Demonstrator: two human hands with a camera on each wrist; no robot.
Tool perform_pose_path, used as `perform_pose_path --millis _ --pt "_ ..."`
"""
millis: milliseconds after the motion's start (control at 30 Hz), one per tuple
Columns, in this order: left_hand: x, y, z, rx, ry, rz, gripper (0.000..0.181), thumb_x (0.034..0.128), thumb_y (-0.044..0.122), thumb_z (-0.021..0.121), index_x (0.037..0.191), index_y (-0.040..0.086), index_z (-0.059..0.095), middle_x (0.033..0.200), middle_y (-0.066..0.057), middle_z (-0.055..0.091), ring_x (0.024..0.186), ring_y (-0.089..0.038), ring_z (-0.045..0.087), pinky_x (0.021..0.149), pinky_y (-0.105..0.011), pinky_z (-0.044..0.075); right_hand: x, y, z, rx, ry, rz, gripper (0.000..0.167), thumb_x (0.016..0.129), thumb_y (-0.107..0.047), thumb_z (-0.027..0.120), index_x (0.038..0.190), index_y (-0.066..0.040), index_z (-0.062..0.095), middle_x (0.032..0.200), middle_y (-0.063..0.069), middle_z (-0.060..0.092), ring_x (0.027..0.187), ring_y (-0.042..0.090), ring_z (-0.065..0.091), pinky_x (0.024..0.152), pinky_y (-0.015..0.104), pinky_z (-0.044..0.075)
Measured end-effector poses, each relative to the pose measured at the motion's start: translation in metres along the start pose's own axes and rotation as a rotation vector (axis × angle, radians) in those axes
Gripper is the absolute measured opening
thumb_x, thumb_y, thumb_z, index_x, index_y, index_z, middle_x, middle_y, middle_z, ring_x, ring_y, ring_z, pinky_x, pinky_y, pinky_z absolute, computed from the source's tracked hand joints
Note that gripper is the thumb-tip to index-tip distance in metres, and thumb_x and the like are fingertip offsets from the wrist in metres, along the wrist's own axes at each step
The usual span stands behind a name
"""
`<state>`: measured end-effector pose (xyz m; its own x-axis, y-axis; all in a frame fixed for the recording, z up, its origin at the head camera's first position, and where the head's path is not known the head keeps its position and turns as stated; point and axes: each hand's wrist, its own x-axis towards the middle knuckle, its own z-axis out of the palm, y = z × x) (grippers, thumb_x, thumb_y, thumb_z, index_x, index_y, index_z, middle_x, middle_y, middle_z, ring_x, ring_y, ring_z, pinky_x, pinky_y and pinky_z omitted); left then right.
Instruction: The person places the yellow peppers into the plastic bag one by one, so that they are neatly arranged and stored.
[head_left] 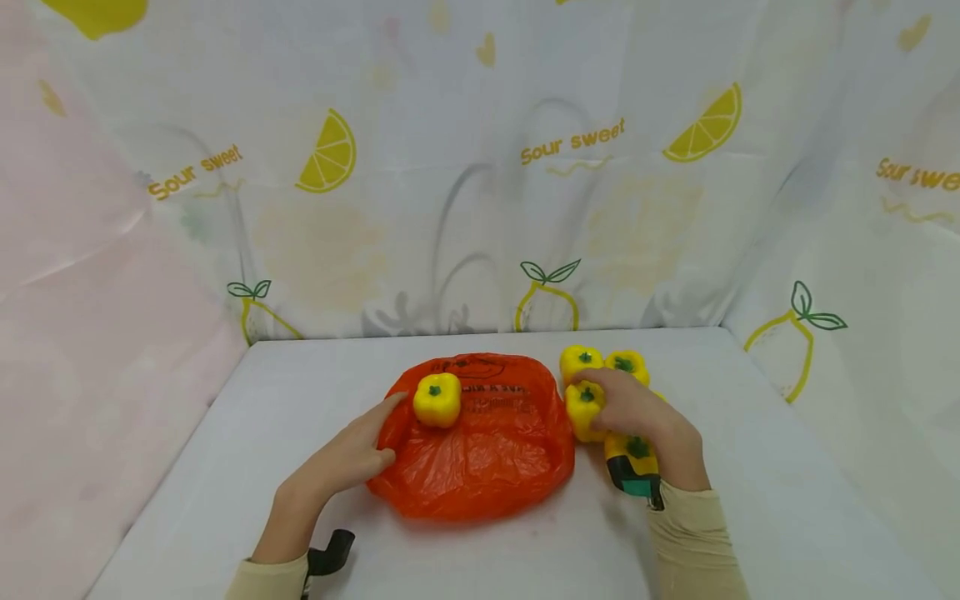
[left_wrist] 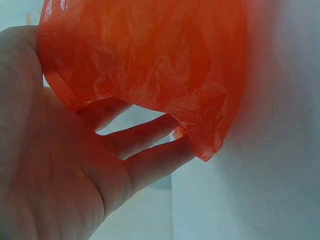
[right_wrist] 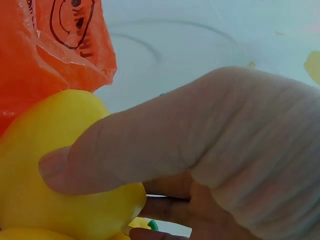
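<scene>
A red plastic bag (head_left: 480,450) lies on the white table, with one yellow bell pepper (head_left: 437,400) on its upper left part. My left hand (head_left: 330,458) touches the bag's left edge, fingers spread and fairly straight; in the left wrist view, the fingers of that hand (left_wrist: 75,160) reach behind the thin red plastic (left_wrist: 150,55). My right hand (head_left: 645,412) grips a yellow pepper (head_left: 583,408) just right of the bag. The right wrist view has the thumb of this hand (right_wrist: 200,145) pressed on the pepper (right_wrist: 65,200), other fingers partly hidden behind it.
More yellow peppers stand close around my right hand: one behind it (head_left: 581,360), one at the back right (head_left: 628,363) and one nearer the front (head_left: 633,450). A patterned cloth backdrop (head_left: 465,233) rises behind the table (head_left: 300,367).
</scene>
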<state>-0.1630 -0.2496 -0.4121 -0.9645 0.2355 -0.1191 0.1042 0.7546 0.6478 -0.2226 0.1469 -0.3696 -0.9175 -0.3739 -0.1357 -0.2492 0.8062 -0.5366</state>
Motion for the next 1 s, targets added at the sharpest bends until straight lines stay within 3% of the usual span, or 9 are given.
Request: perform_pose_path --millis 200,467,767,1000 --pt "0.003 0.000 -0.002 0.000 0.000 -0.009 0.080 0.0856 0.007 0.054 0.159 0.017 0.023 0.163 -0.008 0.030 0.149 -0.036 0.030 0.118 -0.062 0.028 0.001 0.001 -0.004 -0.004 0.021 0.001 0.063 0.075 -0.006 0.074 0.135 -0.016 0.059 0.132 0.012 0.059 0.108 0.028 0.051 0.088 0.045 0.048" --pt "0.002 0.000 -0.002 0.008 -0.004 -0.030 0.079 0.0875 0.009 0.056 0.158 0.019 0.023 0.162 -0.009 0.031 0.149 -0.037 0.030 0.117 -0.062 0.030 -0.005 0.001 -0.008 -0.010 0.100 -0.071 0.065 0.072 -0.004 0.071 0.135 -0.010 0.058 0.135 0.016 0.059 0.113 0.031 0.051 0.098 0.051 0.046" --pt "0.001 0.001 -0.001 0.008 -0.004 -0.019 0.079 0.0867 0.008 0.055 0.158 0.017 0.024 0.162 -0.009 0.032 0.148 -0.036 0.031 0.118 -0.062 0.029 -0.013 -0.006 -0.013 0.028 0.220 -0.086 0.065 0.073 -0.007 0.064 0.137 -0.016 0.054 0.138 0.007 0.055 0.112 0.028 0.051 0.092 0.044 0.047" --pt "0.001 0.001 0.000 0.003 0.000 -0.022 0.079 0.0865 0.007 0.055 0.158 0.017 0.024 0.162 -0.009 0.031 0.149 -0.036 0.030 0.118 -0.063 0.028 -0.011 -0.013 -0.013 0.089 0.261 -0.133 0.064 0.078 -0.008 0.066 0.139 -0.021 0.051 0.140 0.003 0.053 0.115 0.026 0.051 0.097 0.048 0.050"
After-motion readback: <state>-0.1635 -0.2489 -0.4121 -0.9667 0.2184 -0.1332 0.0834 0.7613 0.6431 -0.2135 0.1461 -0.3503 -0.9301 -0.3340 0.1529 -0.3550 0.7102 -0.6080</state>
